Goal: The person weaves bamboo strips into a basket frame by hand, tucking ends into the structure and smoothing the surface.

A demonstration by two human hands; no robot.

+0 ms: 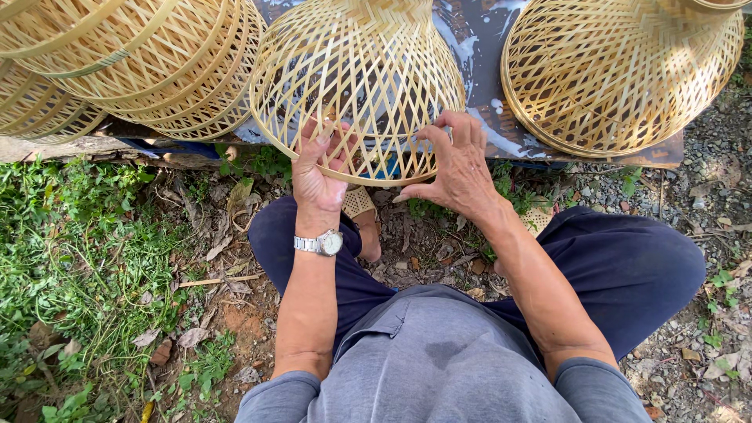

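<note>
Woven bamboo basket (360,78), top cropped, left hand (317,176), right hand (458,168) gripping rim

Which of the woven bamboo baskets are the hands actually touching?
The middle basket: both the left hand and right hand grip its lower rim; the others sit untouched.
</note>
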